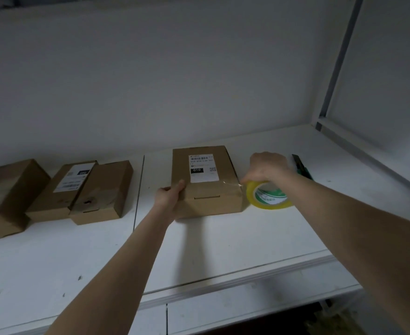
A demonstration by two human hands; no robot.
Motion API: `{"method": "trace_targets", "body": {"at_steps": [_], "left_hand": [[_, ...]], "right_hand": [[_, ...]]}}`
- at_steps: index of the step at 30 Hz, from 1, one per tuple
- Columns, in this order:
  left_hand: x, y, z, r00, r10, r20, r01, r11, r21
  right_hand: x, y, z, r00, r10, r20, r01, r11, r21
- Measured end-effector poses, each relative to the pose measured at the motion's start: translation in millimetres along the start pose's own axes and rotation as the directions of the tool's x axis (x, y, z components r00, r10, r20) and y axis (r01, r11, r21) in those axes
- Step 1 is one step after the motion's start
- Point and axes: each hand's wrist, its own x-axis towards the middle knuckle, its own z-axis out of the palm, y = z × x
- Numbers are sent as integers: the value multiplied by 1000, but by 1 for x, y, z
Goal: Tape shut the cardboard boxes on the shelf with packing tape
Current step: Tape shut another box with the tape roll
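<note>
A brown cardboard box (pixel 206 189) with a white shipping label lies on the white shelf (pixel 223 240), at its middle. My left hand (pixel 170 198) grips the box's front left corner, thumb on top. My right hand (pixel 266 168) holds a yellowish roll of packing tape (pixel 268 195) just right of the box. A clear strip of tape (pixel 230 183) runs from the roll onto the box's top right edge.
Three more cardboard boxes stand at the left: one at the far left (pixel 5 197), a labelled one (pixel 61 189), and one leaning against it (pixel 102 192). A dark green utility knife (pixel 301 166) lies behind my right hand. A metal shelf post (pixel 336 64) rises at the right.
</note>
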Motion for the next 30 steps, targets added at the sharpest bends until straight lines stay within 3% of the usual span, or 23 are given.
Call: {"method": "trace_targets", "body": {"at_steps": [4, 10, 12, 18, 25, 30], "left_hand": [[0, 10, -3, 998, -59, 11, 60, 989, -135], [3, 35, -11, 994, -55, 92, 72, 978, -195], [1, 38, -10, 990, -42, 136, 71, 974, -216], [-3, 37, -5, 985, -2, 174, 47, 965, -259], [-11, 28, -1, 968, -28, 249, 109, 941, -319], [-12, 23, 2, 944, -41, 326, 173, 906, -387]], "right_hand": [[1, 29, -11, 995, -72, 74, 44, 944, 326], [-9, 52, -15, 994, -103, 26, 52, 687, 725], [-10, 55, -22, 995, -98, -9, 72, 665, 743], [-12, 59, -37, 992, -84, -90, 121, 785, 608], [-16, 52, -41, 994, -101, -51, 113, 870, 480], [-17, 49, -43, 996, -80, -50, 95, 822, 562]]}}
